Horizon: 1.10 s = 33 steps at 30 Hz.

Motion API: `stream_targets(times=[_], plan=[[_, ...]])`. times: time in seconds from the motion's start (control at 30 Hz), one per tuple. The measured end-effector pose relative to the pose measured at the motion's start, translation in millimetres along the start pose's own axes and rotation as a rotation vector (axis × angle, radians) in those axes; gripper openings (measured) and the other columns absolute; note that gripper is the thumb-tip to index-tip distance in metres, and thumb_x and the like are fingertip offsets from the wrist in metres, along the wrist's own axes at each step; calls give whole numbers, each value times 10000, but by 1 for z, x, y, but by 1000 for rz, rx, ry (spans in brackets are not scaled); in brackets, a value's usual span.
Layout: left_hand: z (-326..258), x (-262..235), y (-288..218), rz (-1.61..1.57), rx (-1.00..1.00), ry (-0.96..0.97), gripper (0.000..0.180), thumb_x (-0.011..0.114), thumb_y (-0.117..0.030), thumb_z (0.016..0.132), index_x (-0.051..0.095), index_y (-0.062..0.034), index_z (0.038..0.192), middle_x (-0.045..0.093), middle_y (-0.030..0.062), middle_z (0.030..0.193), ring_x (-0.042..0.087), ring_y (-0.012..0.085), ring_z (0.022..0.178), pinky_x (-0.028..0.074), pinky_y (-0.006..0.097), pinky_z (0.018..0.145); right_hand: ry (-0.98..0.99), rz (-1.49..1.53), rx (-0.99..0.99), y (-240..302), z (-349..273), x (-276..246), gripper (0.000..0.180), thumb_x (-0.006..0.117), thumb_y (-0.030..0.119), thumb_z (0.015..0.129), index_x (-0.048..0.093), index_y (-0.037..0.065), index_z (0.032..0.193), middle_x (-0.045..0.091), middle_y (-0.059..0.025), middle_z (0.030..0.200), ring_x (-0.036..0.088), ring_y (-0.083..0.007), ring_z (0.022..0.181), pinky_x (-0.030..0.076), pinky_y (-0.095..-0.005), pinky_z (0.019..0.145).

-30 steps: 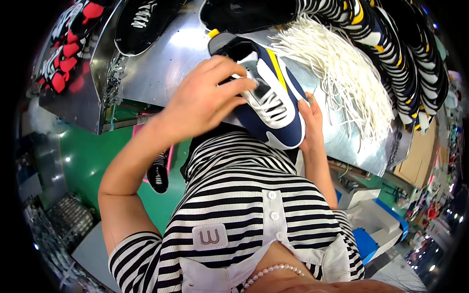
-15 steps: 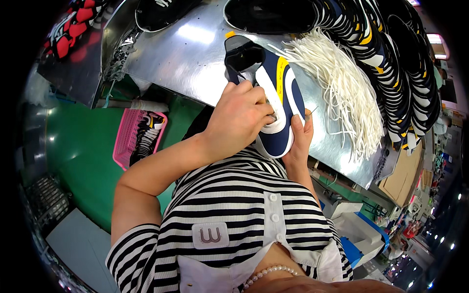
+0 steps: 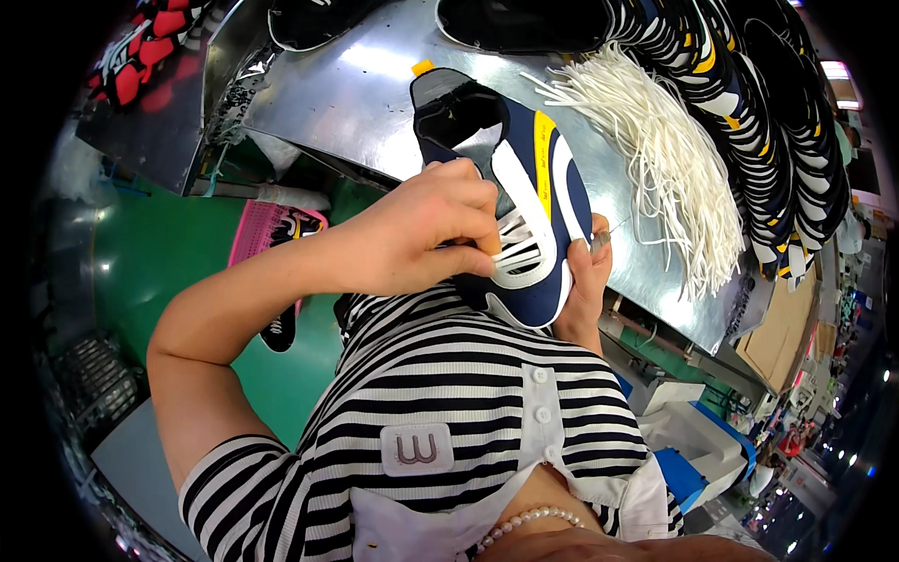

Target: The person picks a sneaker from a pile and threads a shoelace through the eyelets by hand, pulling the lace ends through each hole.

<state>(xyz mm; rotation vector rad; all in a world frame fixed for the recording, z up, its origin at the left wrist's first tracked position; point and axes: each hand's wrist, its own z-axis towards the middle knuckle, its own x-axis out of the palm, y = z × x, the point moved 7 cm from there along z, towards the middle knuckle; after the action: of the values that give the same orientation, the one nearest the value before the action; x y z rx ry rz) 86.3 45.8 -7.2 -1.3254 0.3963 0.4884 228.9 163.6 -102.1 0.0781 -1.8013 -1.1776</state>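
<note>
A navy shoe upper (image 3: 562,201) with white and yellow trim is tilted before my chest, its collar toward the bench. My right hand (image 3: 587,281) grips the toe end from the right side, with the thumb on the outer edge. From between its fingers a thin pointed thing (image 3: 613,228) sticks out; I cannot tell its kind. White laces (image 3: 518,253) run in rows across the shoe's throat. My left hand (image 3: 435,229) pinches them between thumb and fingers at the left edge of the throat.
A metal bench (image 3: 346,108) carries a pile of loose white laces (image 3: 665,173) and long stacked rows of shoe uppers (image 3: 749,140). Dark uppers (image 3: 524,23) lie at its far edge. Below left, a pink basket (image 3: 251,229) holds more shoes on the green floor.
My left hand has moved left from the middle of the throat, drawing the laces out sideways. The shoe has shifted slightly nearer me, and the throat shows more.
</note>
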Motion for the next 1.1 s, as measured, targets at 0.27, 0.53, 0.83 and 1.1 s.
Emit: stream_targets(times=[0.27, 0.53, 0.83, 1.1], plan=[[-29, 3, 15, 26, -124, -573, 500, 773, -48, 778, 550, -45, 1225, 552, 103, 1106, 526, 204, 954, 434, 339, 880, 21, 164, 190, -5, 8, -7, 584, 606, 270, 970, 364, -24, 1413, 560, -195, 1317, 604, -279, 1171, 509, -409, 999], [-24, 61, 55, -1449, -322, -528, 396, 633, -132, 933, 540, 12, 1289, 631, 95, 1262, 607, 192, 1145, 452, 350, 1010, 73, 102, 336, -6, 23, -4, 596, 654, 171, 874, 401, -42, 1370, 585, -205, 1274, 629, -266, 1118, 511, -394, 987], [-30, 61, 80, -1626, -490, -691, 393, 633, -120, 944, 545, 16, 1302, 644, 127, 1227, 635, 203, 1105, 511, 341, 973, -207, -25, 160, -7, 24, -23, 220, 636, 92, 936, 533, 12, 1113, 665, -96, 1023, 670, -149, 849, 571, -287, 766], [-29, 62, 89, -1458, -601, -706, 342, 666, -85, 919, 574, 4, 1236, 661, 93, 1154, 649, 183, 1032, 531, 333, 922, -10, -1155, -376, 50, 23, 16, 98, 670, -17, 823, 680, -3, 920, 640, -77, 836, 591, -172, 779, 460, -282, 720]])
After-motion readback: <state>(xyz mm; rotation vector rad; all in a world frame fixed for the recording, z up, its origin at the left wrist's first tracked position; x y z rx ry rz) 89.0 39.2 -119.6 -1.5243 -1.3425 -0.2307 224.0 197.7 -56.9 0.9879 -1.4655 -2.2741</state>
